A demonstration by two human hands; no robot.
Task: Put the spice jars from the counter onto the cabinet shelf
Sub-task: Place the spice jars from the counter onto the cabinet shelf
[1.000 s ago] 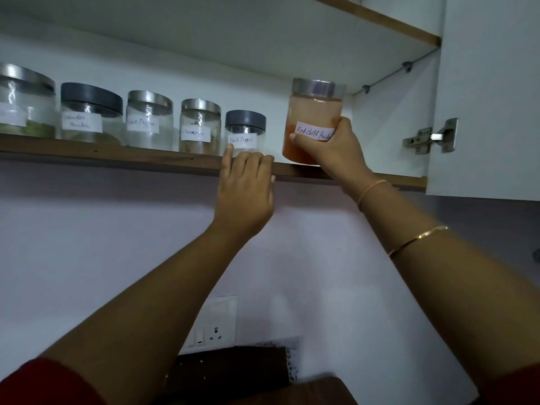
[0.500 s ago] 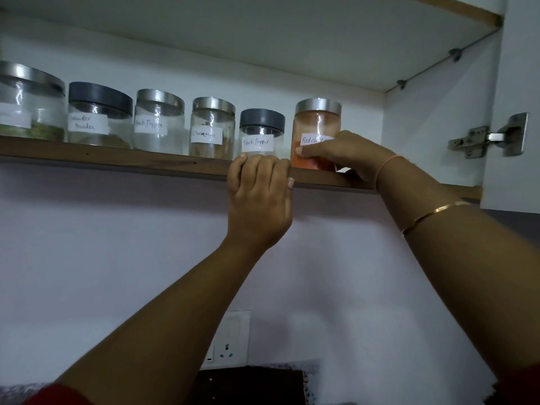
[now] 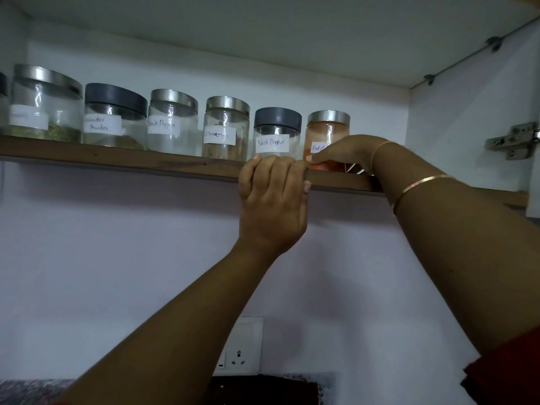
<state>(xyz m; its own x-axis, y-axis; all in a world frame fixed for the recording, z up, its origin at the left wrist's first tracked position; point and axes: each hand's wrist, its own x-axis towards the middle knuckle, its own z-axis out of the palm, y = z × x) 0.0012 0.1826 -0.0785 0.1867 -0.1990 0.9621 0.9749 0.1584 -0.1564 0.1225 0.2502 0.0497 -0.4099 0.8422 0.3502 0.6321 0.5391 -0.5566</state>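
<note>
At right of centre, my right hand (image 3: 342, 152) curls round the red chilli jar (image 3: 327, 130), thumb on its label, seating it on the shelf (image 3: 146, 159) (last in the row). My left hand (image 3: 271, 200) hooks close-pressed fingers (image 3: 279, 171) over the shelf edge, likely steadying my reach.

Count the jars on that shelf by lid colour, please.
Silver-lidded jars: 4
Dark grey-lidded jars: 2
Total: 6, plus a sliver of another dark lid at the left edge.
</note>
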